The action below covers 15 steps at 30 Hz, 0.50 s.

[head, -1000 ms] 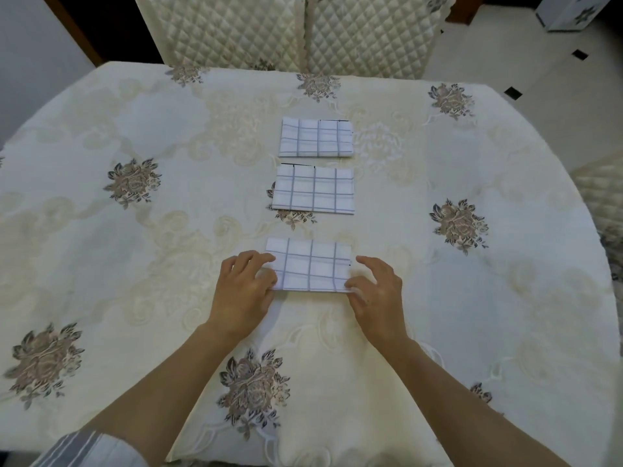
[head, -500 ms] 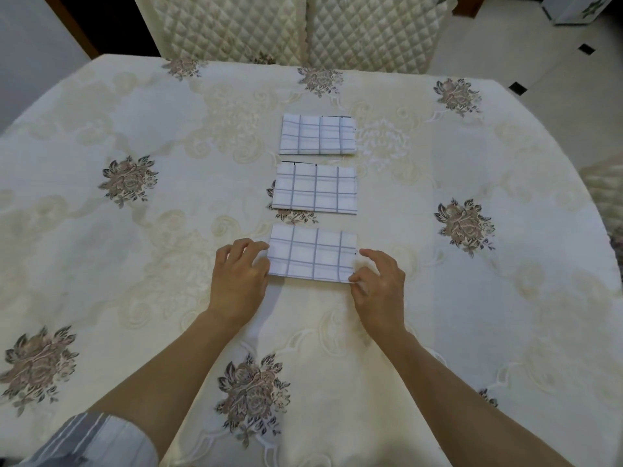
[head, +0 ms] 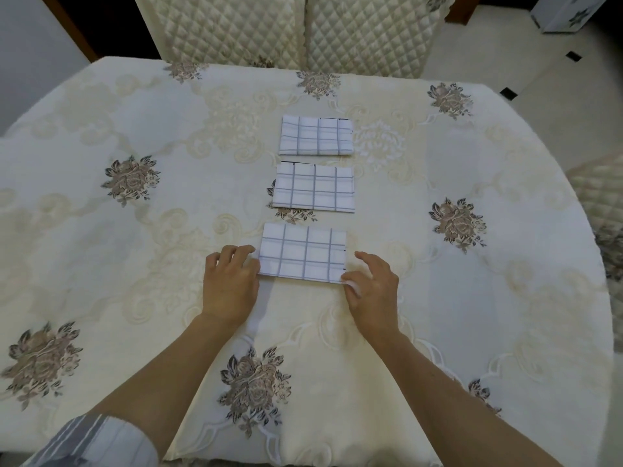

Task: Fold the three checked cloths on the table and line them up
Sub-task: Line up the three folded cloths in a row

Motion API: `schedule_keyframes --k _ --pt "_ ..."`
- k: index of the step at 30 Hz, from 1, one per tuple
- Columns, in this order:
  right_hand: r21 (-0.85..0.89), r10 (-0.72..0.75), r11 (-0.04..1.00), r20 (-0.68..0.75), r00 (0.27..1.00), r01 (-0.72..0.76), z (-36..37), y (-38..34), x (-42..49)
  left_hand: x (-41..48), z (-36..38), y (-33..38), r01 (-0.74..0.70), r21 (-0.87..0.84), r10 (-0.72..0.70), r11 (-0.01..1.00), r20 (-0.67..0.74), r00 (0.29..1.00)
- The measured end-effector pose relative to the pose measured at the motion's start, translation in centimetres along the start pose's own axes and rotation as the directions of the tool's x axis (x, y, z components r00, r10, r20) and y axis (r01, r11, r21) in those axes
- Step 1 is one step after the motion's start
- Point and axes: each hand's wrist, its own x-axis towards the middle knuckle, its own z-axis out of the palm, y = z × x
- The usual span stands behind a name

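Three folded checked cloths lie in a column running away from you on the table [head: 135, 264], each apart from the next. The far cloth [head: 316, 135] and middle cloth [head: 314, 187] lie untouched. The near cloth [head: 303, 253] sits slightly left of them. Your left hand [head: 230, 284] has bent fingers against its left edge; whether they pinch it cannot be told. Your right hand [head: 372, 291] touches the near right corner with the thumb, fingers spread. Two quilted chairs [head: 229, 28] stand beyond the table.
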Motion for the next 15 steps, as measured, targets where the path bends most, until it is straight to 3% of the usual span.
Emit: schedule_keyframes --k 6,10,15 --pt "-0.078 0.039 0.996 0.098 0.994 -0.031 -2.3 -1.4 -2.4 -1.6 -2.3 0.2 0.064 -0.032 -0.061 0.997 0.092 0.994" --pt "-0.113 0.113 0.988 0.074 0.991 -0.105 -4.6 -2.5 -4.2 -3.1 -4.5 0.1 0.134 -0.087 -0.126 0.987 0.091 0.988" --pt "-0.024 0.194 0.981 0.034 0.980 -0.193 -6.4 -4.0 -5.8 -5.3 -8.0 -1.1 0.237 -0.121 -0.228 0.964 0.087 0.970"
